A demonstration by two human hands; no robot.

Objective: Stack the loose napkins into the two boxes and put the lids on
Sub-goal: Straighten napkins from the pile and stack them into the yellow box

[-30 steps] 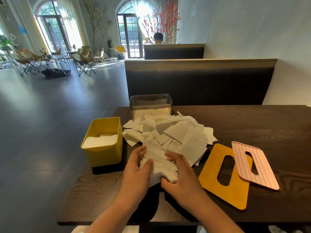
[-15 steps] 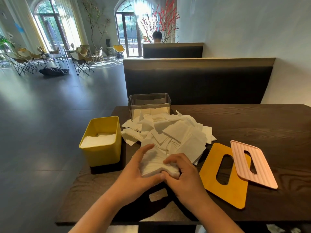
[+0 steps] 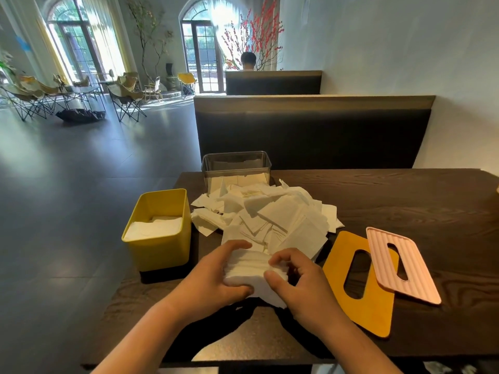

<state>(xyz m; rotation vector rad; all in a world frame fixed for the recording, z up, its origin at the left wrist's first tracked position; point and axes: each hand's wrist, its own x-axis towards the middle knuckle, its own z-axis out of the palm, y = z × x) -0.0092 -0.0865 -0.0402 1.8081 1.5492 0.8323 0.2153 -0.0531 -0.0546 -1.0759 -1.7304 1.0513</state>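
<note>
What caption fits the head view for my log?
Left hand and right hand grip a napkin bundle by the loose pile; yellow box part-filled, yellow lid and pink lid aside.

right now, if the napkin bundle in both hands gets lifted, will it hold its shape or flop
Probably floppy: the napkin bundle is thin stacked paper, and its lower sheets sag near the right hand. Likely very light; the left hand and right hand merely pinch its ends. Sheets may slide apart, since the edges look uneven.

Both hands point(image 3: 266, 282) grip a napkin stack point(image 3: 247, 268) above the table point(image 3: 405, 201).
</note>
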